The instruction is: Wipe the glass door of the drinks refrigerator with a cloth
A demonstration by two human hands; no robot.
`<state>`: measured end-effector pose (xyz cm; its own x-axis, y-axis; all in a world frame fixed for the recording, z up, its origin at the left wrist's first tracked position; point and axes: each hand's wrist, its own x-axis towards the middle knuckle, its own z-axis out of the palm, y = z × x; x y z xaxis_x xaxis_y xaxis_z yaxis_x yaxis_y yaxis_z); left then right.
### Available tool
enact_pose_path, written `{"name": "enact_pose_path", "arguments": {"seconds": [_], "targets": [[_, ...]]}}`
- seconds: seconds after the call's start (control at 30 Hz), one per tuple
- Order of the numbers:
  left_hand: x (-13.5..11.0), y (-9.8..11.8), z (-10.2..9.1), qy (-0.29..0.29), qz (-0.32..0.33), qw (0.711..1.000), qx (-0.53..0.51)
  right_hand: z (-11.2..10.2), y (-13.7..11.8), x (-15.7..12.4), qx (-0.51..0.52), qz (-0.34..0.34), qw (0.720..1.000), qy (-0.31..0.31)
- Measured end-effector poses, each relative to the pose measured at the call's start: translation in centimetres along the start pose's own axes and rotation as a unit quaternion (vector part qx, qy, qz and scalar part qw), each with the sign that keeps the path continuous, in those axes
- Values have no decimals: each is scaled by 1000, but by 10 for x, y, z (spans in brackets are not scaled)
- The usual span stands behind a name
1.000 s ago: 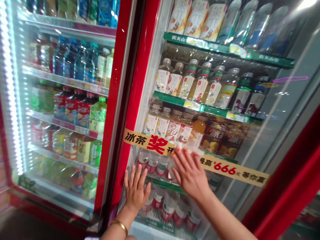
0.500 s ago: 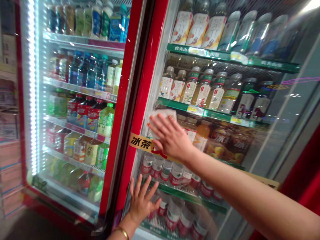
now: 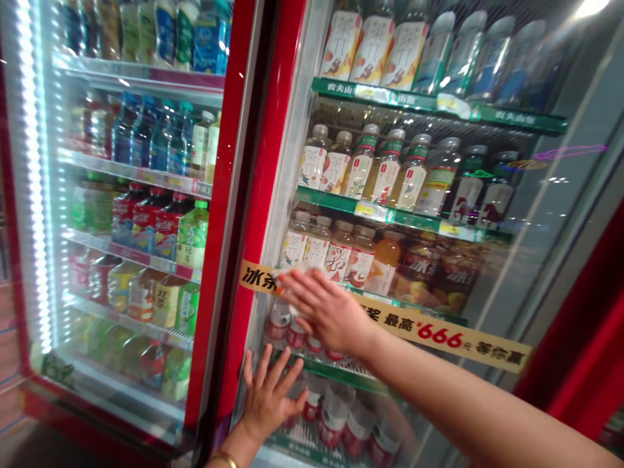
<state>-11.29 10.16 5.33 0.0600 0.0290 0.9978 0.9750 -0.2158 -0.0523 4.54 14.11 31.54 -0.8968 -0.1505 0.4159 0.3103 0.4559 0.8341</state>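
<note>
My right hand [image 3: 329,311] presses a thin white tissue [image 3: 316,268] against the glass door of the right drinks fridge. The fingers lie flat over the tissue, and most of it is hidden beneath them. Hand and tissue cover part of a yellow sticker strip [image 3: 441,333] with black and red lettering. Lower down, my left hand [image 3: 270,396] rests on the same glass near the door's red frame [image 3: 273,140], fingers spread and nothing in them. A gold bangle [image 3: 225,459] circles the left wrist.
Behind the glass, several bottles [image 3: 385,169] stand on shelves with green edges [image 3: 348,197]. To the left is a second lit fridge with a red frame [image 3: 214,227] and more bottled drinks. Red fabric [image 3: 580,351] hangs at the right.
My right hand has moved down with the tissue, from above the sticker strip onto it. Bottles behind its former place now show. My left hand stays on the glass.
</note>
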Motion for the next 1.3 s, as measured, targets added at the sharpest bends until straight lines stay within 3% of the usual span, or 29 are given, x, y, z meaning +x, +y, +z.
{"name": "enact_pose_path", "arguments": {"seconds": [0.07,0.1,0.17,0.2,0.23,0.27,0.33,0.4,0.43,0.5,0.53,0.6,0.7,0.77,0.8,0.87,0.93,1.0,1.07,1.13,1.17,1.23,1.3], "targets": [[3,0,0,-7,-2,1000,0,-29,61,-25,-26,178,984,16],[4,0,-1,-7,-2,1000,0,-42,90,-36,-34,274,961,28],[7,2,-2,-3,-2,1000,0,-55,125,-56,-51,448,890,69],[8,3,-4,-3,-3,1000,-1,-54,125,-64,-58,502,859,87],[9,4,-6,-4,-8,1000,-3,-49,115,-71,-65,526,842,99],[11,6,-9,-7,-16,1000,-7,-41,94,-77,-70,520,846,100],[16,11,-15,-11,-39,999,-19,-22,32,-89,-65,425,900,73],[27,15,-20,-9,-50,998,-30,-6,-28,-105,-30,263,964,37],[34,16,-22,-7,-48,998,-33,-1,-49,-117,-16,192,981,19],[51,17,-22,-10,-34,999,-35,0,-62,-146,-9,137,990,-1],[59,17,-21,-17,-28,999,-37,-4,-55,-162,-20,166,986,-3],[74,18,-15,-38,-26,998,-41,-14,-23,-190,-55,306,951,9],[83,22,-3,-41,-38,998,-23,-23,26,-207,-89,538,836,57],[82,24,3,-28,-42,999,-4,-18,26,-195,-98,609,783,84],[81,24,5,-26,-42,999,1,-11,13,-185,-101,617,776,85],[78,24,7,-30,-39,999,4,5,-36,-160,-100,581,806,61],[76,22,7,-31,-35,999,3,19,-95,-145,-75,451,889,17],[75,20,6,-30,-32,999,5,27,-142,-153,-52,329,943,3],[75,18,6,-32,-26,999,10,25,-161,-184,-48,296,954,4],[74,18,6,-40,-19,999,15,19,-151,-224,-67,366,928,7],[73,18,6,-42,-16,999,16,16,-140,-240,-79,429,900,8],[73,18,6,-40,-16,999,15,14,-117,-254,-96,576,811,23],[73,18,6,-35,-15,999,14,22,-110,-236,-87,685,722,54]]}}
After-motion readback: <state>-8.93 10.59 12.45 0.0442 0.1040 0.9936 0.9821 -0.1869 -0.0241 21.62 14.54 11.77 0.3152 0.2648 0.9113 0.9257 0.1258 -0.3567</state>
